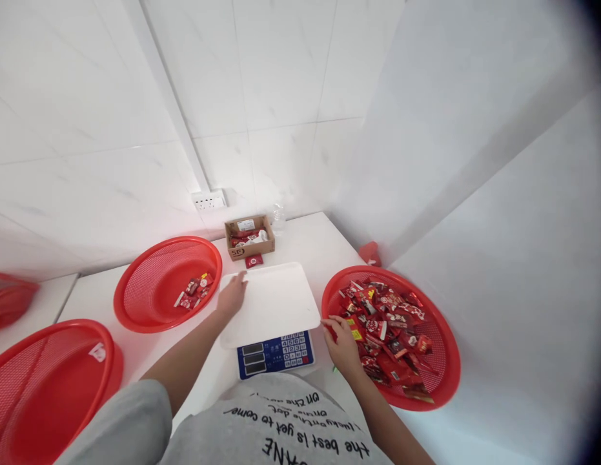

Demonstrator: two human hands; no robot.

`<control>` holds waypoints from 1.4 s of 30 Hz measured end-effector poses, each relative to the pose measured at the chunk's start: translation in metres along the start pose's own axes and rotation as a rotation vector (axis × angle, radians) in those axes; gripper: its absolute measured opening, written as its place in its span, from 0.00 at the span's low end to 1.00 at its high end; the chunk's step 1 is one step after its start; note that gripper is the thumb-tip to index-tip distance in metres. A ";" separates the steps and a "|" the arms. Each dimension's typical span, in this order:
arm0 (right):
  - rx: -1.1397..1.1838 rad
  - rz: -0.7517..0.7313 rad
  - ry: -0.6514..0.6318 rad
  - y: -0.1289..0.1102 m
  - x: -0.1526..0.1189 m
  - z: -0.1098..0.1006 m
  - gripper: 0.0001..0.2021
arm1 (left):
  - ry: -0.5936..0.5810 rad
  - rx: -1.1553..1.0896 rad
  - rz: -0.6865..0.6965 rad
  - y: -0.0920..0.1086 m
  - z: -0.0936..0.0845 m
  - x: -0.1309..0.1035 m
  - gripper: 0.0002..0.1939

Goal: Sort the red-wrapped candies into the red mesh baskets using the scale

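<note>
A white tray (274, 303) lies over a scale whose blue keypad panel (275, 355) shows below the tray's near edge. My left hand (233, 294) is at the tray's left edge, fingers curled on its rim. At the tray's right corner, my right hand (341, 342) has its fingertips on the edge, beside a red basket (455, 355) with many red packets (392, 323). The tray looks bare. Beyond it, one red packet (254, 261) lies in front of a small cardboard box (250, 248) of packets.
Left of the tray stands a red basket (121, 303) with several packets. Nearer is another red basket (101, 329) with a white scrap (97, 352). A red bag (10, 300) sits at the far left, and a wall socket (210, 200) is above the table.
</note>
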State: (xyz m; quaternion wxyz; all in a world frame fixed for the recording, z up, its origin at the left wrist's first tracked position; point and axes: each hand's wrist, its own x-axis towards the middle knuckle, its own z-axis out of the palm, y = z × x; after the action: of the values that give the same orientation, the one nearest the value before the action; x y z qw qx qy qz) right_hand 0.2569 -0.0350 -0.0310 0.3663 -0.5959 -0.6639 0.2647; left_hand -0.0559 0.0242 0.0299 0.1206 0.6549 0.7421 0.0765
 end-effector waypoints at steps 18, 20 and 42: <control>-0.434 0.323 -0.328 0.033 0.059 -0.007 0.30 | 0.366 -0.008 0.027 -0.051 0.015 -0.033 0.28; -0.539 0.368 -0.348 0.026 0.068 -0.010 0.32 | 0.339 -0.024 0.071 -0.040 0.021 -0.038 0.28; -0.814 0.138 -0.404 0.046 0.061 -0.037 0.23 | 0.114 -0.079 0.301 0.000 0.045 -0.064 0.22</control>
State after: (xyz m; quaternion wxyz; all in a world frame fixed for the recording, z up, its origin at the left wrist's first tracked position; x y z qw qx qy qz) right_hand 0.3125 0.0291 -0.0352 -0.0528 -0.6705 -0.7308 0.1168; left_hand -0.0363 -0.0409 -0.0082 0.0909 0.7481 0.6376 0.1599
